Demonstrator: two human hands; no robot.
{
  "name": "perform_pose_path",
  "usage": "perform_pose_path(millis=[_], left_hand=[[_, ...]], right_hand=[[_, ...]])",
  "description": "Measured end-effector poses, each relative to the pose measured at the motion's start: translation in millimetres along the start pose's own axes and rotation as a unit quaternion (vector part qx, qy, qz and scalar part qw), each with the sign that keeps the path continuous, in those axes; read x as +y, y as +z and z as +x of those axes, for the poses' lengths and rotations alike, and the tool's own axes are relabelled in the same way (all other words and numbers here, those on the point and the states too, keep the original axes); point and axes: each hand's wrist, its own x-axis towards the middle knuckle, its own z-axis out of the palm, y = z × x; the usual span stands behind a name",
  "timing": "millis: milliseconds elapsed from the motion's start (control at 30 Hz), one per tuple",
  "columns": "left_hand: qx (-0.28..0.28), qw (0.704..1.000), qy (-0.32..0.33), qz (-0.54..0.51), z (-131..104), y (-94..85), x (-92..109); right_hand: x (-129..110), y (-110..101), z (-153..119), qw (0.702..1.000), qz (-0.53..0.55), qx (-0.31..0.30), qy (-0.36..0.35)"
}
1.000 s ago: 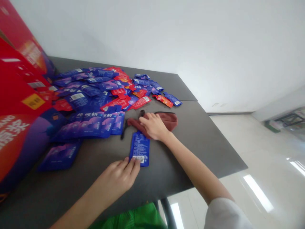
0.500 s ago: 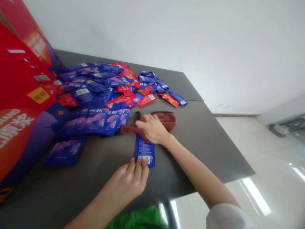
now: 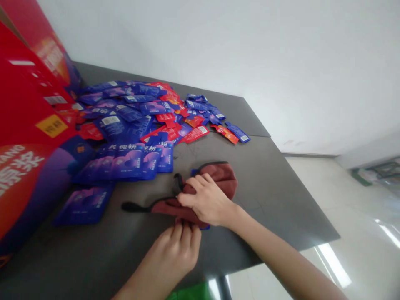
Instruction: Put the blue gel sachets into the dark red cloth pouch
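Maroon cloth (image 3: 220,177) with black edging lies bunched on the dark grey worktop (image 3: 290,208), and it serves here as the landmark. The person's right hand (image 3: 208,200) is on top of it, fingers curled and thumb drawn in, gripping a fold of the fabric. The left hand (image 3: 183,241) is at the near edge of the cloth, its fingers held together and bent down against that edge; its thumb is hidden, so whether it pinches the cloth or something under it cannot be told.

A blue packet (image 3: 205,227) lies beneath the cloth — only slivers of it show, one at the near edge and one at the far edge. A black strap (image 3: 136,207) trails from the cloth's left end, and a black loop (image 3: 178,182) stands up beside the right hand's fingers.

Left of the cloth, overlapping blue packets (image 3: 126,161) form a row, printed faces up, with a single purple-blue packet (image 3: 85,204) just nearer the person. Beyond the cloth spreads a loose heap of blue and red packets (image 3: 159,107). Farther left than the row stands a large red box (image 3: 28,108) — printed with orange and purple — and another red box (image 3: 46,46) stands behind it.
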Motion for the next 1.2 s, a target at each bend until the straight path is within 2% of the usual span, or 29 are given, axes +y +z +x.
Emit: perform_pose_path(millis=[100,167,233,300,367,467,533,600,700,767,833,900,933,967,1000,1100,1133,1167,1200], left_hand=[[0.004,0.999,0.041,0.018,-2.8,1.3,-2.2],[-0.012,1.000,0.023,0.017,-4.3,1.9,-0.6],[-0.015,1.000,-0.011,0.019,-4.8,2.0,2.6],[0.000,0.999,-0.025,0.019,-3.9,1.5,5.6],[0.014,1.000,-0.019,0.011,-1.9,0.3,6.7],[-0.009,1.000,-0.023,-0.015,1.5,-1.8,5.2],[-0.014,1.000,-0.020,-0.015,2.6,-2.7,3.6],[-0.002,1.000,-0.001,-0.005,2.9,-4.0,1.7],[-0.010,0.999,0.005,-0.033,4.0,-7.7,-3.2],[-0.025,0.996,-0.019,-0.089,6.1,-11.4,-7.5],[-0.007,0.982,-0.067,-0.174,8.6,-15.5,-11.2],[0.043,0.943,-0.163,-0.288,10.4,-20.1,-13.3],[0.066,0.906,-0.222,-0.355,10.8,-22.8,-13.9],[0.080,0.855,-0.281,-0.429,10.8,-25.8,-14.6],[0.084,0.792,-0.337,-0.503,10.8,-29.0,-15.6],[0.107,0.576,-0.466,-0.664,14.2,-40.2,-25.1],[0.139,0.520,-0.494,-0.683,17.5,-44.6,-31.4],[0.183,0.481,-0.514,-0.686,21.8,-49.3,-39.5],[0.233,0.459,-0.524,-0.678,26.9,-54.2,-49.4]], right_hand=[[41.5,11.5,33.7,0.997,-0.031,0.013,0.071],[67.5,8.2,50.5,0.990,-0.048,0.026,0.126],[77.0,-3.1,52.8,0.985,-0.047,0.051,0.160],[65.2,-16.8,40.0,0.983,-0.027,0.089,0.159],[38.4,-25.9,19.3,0.987,-0.005,0.107,0.118],[1.1,-22.0,-3.7,0.999,-0.002,0.039,0.001],[-4.2,-10.5,-4.5,1.000,-0.015,0.006,-0.023],[10.2,1.3,3.4,0.999,-0.030,0.008,0.022],[53.4,8.6,11.6,0.989,-0.044,0.050,0.134],[81.9,5.9,4.8,0.969,-0.025,0.126,0.212],[103.0,0.2,-11.8,0.930,0.007,0.237,0.282],[115.4,-5.6,-32.4,0.881,0.036,0.336,0.330],[118.9,-7.9,-42.2,0.861,0.049,0.371,0.346],[121.1,-9.5,-50.8,0.843,0.063,0.395,0.359],[122.3,-10.5,-57.6,0.828,0.077,0.413,0.372],[123.5,-9.8,-66.1,0.805,0.093,0.433,0.395],[123.6,-8.9,-65.6,0.806,0.088,0.432,0.395],[123.8,-7.9,-64.1,0.809,0.083,0.430,0.392],[123.7,-6.8,-62.0,0.814,0.079,0.427,0.386]])
